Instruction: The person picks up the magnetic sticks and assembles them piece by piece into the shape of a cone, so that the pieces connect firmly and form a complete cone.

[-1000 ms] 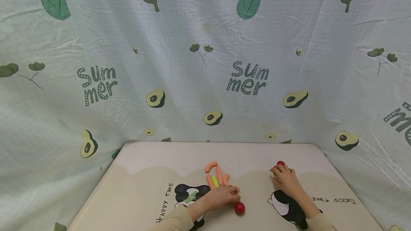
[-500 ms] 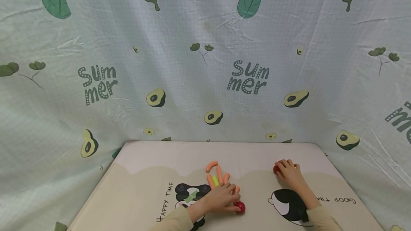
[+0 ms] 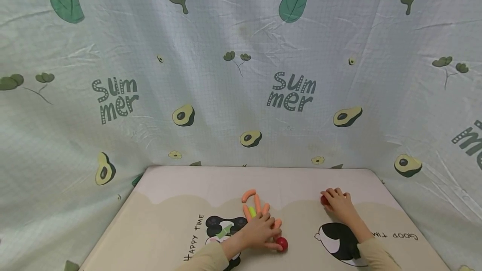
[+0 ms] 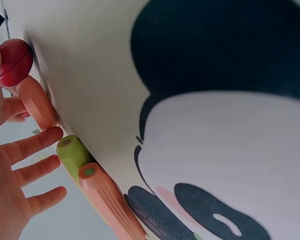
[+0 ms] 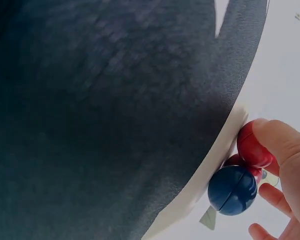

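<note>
My left hand (image 3: 256,233) lies over a cluster of toy sticks, fingers spread, thumb against a seamed red ball (image 3: 281,244). In the left wrist view, an orange ridged stick (image 4: 36,102) touches that ball, and the fingertips reach a green stick (image 4: 75,152) and another orange stick (image 4: 107,200) with a green dot on its end. Farther right, my right hand (image 3: 340,206) pinches a red ball (image 5: 252,146) between thumb and forefinger. Against it sits a dark blue ball (image 5: 232,190), and part of a second red ball (image 5: 234,160) shows behind.
A curved orange stick (image 3: 248,195) lies beyond the left hand, beside a straight one (image 3: 257,203). The table (image 3: 162,216) has a printed cover with cartoon figures. A patterned curtain (image 3: 211,91) hangs behind its far edge.
My left thumb has stretched out to the red ball beside it. The right hand has shifted slightly right, and its thumb has come onto a red ball.
</note>
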Available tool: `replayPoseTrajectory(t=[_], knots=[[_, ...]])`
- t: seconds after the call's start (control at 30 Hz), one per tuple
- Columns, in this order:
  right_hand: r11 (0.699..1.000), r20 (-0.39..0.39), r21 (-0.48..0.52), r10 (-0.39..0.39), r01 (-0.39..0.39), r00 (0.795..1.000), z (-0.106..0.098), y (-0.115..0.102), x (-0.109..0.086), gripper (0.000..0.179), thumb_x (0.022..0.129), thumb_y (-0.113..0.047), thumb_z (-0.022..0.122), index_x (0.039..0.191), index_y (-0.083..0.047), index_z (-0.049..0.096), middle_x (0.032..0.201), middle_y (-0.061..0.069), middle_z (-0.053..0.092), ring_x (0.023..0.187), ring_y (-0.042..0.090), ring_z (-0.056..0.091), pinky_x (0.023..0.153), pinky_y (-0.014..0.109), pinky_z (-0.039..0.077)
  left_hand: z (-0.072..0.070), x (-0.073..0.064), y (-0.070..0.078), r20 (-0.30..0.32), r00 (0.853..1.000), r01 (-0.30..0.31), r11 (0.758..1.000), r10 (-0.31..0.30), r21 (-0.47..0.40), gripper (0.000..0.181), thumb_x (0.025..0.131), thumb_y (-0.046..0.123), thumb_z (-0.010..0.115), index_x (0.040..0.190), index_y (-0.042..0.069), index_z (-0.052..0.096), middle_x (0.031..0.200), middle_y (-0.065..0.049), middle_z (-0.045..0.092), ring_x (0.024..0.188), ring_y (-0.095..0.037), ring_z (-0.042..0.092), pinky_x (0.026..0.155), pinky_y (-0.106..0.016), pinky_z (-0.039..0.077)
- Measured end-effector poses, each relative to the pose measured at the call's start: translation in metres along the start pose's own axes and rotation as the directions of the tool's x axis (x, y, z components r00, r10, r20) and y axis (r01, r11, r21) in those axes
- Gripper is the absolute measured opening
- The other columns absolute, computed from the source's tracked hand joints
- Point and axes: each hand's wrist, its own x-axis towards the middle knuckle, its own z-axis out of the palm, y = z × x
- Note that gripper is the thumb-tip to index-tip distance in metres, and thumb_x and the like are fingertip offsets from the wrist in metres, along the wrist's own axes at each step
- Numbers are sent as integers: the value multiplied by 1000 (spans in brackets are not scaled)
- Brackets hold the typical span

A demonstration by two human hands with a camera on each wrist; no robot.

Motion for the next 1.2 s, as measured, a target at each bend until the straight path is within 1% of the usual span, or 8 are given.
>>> replayPoseTrajectory(t=[0.23,0.4,0.5,0.7,0.9,1.07,1.2], knots=[[1000,2,4,-3,3,1000,2,-1,0,41,62,-12,78,99,-8,60,93,8,57,86,27,49,64,49,39,-3,1,1,59,998,7,1000,-7,-3,43,79,69,37,99,35,54,87,10,51,83,-7,41,66,-22,24],[1000,29,-15,-6,6,1000,0,-2,0,39,64,-10,76,100,-6,61,94,9,56,87,28,49,65,49,40,-4,1,2,87,996,20,1000,-19,-5,47,79,70,36,104,34,54,90,10,52,84,-8,41,67,-23,25],[1000,44,-22,-8,9,999,-1,-3,1,38,65,-10,76,100,-5,60,94,9,56,88,29,49,65,49,40,-4,1,2,92,995,26,1000,-25,-10,47,79,69,36,104,33,54,89,10,52,83,-8,41,68,-23,25],[1000,29,-25,-10,11,1000,-1,-6,3,38,64,-9,76,98,-5,60,93,10,56,87,29,49,66,49,40,-3,0,1,95,995,32,999,-29,-33,47,80,69,36,104,32,53,89,9,51,83,-9,40,70,-26,30],[1000,19,-22,-3,4,1000,-2,-5,2,37,64,-9,76,97,-5,60,93,10,57,87,29,50,66,50,41,0,1,1,74,997,15,999,-12,-36,49,80,69,35,106,31,52,91,10,50,81,-8,38,70,-25,27],[1000,15,-20,-1,1,1000,-1,-4,0,37,63,-8,76,95,-5,58,94,10,59,88,29,49,67,49,40,-1,2,1,96,995,10,998,-5,-59,49,80,68,34,107,31,51,92,10,50,83,-8,39,73,-25,28],[1000,-3,4,-6,6,1000,1,-6,0,38,61,-7,77,92,-6,56,89,10,61,85,27,48,67,50,39,-1,1,1,111,994,12,998,-5,-66,50,81,68,33,109,31,51,93,9,50,85,-9,39,76,-26,30]])
